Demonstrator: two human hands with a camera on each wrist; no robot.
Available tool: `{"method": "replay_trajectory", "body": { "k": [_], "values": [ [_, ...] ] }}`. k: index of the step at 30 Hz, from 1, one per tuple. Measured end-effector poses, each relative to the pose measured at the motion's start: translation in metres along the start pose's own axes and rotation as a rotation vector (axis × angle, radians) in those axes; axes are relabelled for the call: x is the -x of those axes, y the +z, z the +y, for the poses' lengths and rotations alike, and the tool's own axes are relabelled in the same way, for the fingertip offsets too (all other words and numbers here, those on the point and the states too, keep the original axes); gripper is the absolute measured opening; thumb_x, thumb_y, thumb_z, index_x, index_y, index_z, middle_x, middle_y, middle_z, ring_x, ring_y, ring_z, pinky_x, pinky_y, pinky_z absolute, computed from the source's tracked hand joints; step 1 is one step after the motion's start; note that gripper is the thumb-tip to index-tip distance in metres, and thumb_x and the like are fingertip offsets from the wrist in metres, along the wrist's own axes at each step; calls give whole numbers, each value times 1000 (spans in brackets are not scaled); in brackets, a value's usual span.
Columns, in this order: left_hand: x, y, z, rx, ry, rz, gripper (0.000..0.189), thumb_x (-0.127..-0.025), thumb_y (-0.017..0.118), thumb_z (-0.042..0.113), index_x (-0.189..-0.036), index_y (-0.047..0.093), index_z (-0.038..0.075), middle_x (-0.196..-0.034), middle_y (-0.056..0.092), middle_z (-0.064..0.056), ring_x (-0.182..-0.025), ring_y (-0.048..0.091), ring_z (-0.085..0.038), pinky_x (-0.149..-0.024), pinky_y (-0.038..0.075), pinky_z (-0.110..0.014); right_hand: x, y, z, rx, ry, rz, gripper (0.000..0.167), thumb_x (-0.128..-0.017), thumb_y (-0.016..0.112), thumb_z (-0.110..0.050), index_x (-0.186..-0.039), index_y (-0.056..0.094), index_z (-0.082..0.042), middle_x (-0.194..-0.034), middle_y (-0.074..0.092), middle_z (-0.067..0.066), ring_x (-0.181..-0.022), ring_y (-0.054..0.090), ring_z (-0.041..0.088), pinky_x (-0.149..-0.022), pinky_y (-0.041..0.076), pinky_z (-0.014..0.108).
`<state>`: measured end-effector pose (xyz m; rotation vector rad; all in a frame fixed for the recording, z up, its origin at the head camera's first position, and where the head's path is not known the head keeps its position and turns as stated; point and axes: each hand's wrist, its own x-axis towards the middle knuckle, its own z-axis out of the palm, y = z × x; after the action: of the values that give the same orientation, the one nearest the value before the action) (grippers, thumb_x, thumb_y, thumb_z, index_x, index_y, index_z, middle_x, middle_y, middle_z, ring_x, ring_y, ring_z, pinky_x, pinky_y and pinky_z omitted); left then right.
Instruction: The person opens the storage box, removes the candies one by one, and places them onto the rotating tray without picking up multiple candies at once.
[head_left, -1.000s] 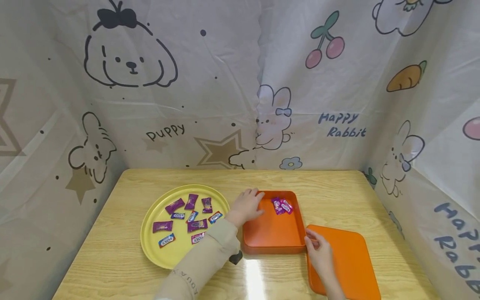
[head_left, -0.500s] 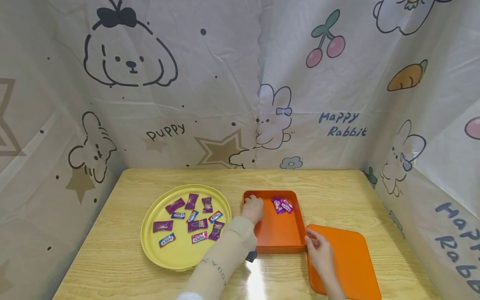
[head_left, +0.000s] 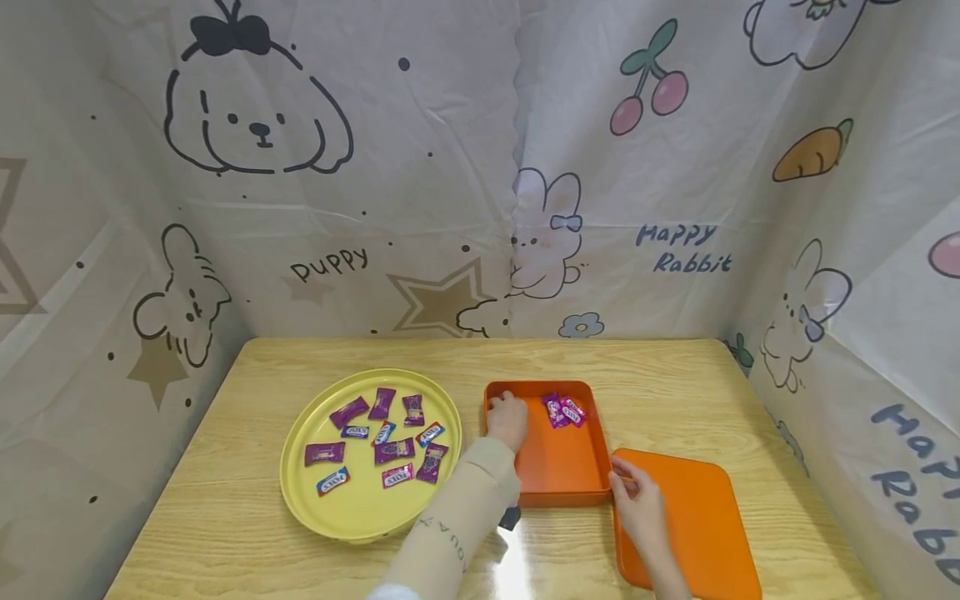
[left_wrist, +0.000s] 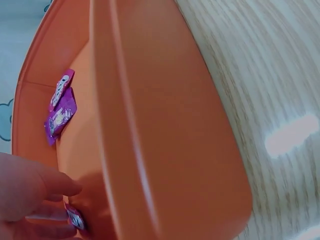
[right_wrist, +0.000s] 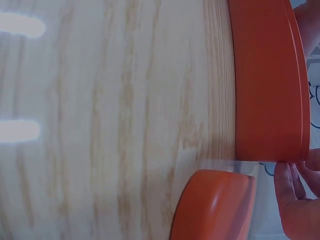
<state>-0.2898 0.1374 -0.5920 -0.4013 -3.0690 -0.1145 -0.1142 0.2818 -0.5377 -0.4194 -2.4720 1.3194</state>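
Note:
My left hand reaches into the far-left corner of the open orange box, fingers bent downward. In the left wrist view, a small wrapped candy shows between its thumb and fingers, low by the box floor. Two other wrapped candies, a purple one and a pink one, lie together in the box's far-right part. My right hand holds the box's right wall near the front, its fingertips against the outside; the grip is partly hidden.
Left of the box stands a round yellow tray bearing several purple, blue and pink wrapped candies. An orange lid lies right of the box, under the right forearm. A patterned white curtain encloses the wooden table.
My left hand has moved from above the box's left edge down into its far-left corner, and its fingers have bent. It has barely shifted over the last half second. The right hand stays put.

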Motion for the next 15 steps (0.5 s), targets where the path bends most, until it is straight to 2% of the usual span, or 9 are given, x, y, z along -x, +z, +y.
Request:
{"method": "replay_trajectory", "body": {
  "k": [3,5,7,8,9,10,12,13,15],
  "values": [
    [-27,69,-4,-23,28,95,19,-87,51,10,-87,70,9,-94,52,-14,-85,53,-35,-50,52,-40,0,0,0,-10,11,-9,26,-86,59,0,-112,61,5,-100,64,21,-80,64,26,-66,49,17],
    [-39,104,-7,-36,48,187,21,-87,50,11,-82,70,12,-90,51,-13,-81,52,-35,-46,50,-39,0,0,0,-13,12,-13,26,-86,59,0,-112,61,6,-100,64,21,-80,64,26,-65,49,17],
    [-46,117,-8,-39,53,183,18,-85,53,13,-83,71,13,-89,52,-13,-81,52,-35,-48,51,-39,0,0,0,-16,10,-13,26,-86,59,1,-111,61,6,-100,64,21,-79,64,26,-65,49,17],
    [-45,118,-8,-43,63,202,18,-85,53,12,-83,71,13,-88,53,-12,-80,53,-33,-50,51,-38,0,0,-1,-17,7,-11,26,-86,59,1,-111,61,6,-100,64,21,-79,64,26,-65,49,17],
    [-45,115,-8,-40,59,180,19,-86,53,13,-84,72,14,-90,55,-12,-81,54,-34,-52,52,-39,0,0,-1,-15,4,-9,26,-86,59,1,-111,61,6,-100,64,22,-79,64,26,-65,50,17],
    [-45,117,-9,-32,67,188,19,-85,53,12,-84,72,13,-89,56,-12,-80,55,-34,-53,52,-39,0,0,-1,-13,3,-9,26,-86,59,1,-111,61,6,-99,64,21,-79,64,26,-65,50,18],
    [-51,127,-11,-24,72,174,14,-82,58,13,-85,72,13,-89,56,-11,-78,56,-33,-55,52,-39,0,0,-1,-9,1,-9,26,-85,59,1,-111,61,6,-99,64,21,-78,64,26,-64,50,18],
    [-56,136,-12,-25,69,164,15,-83,58,14,-86,72,13,-90,56,-12,-78,56,-33,-56,52,-39,0,0,-1,-9,1,-10,26,-86,59,1,-111,61,6,-99,64,21,-79,64,26,-64,50,18],
    [-73,173,-14,-22,67,210,12,-78,62,16,-84,72,12,-88,54,-13,-73,54,-35,-51,49,-40,0,0,-1,-6,0,-15,26,-86,59,1,-111,61,6,-99,64,21,-79,64,27,-65,50,18]
  ]
}}
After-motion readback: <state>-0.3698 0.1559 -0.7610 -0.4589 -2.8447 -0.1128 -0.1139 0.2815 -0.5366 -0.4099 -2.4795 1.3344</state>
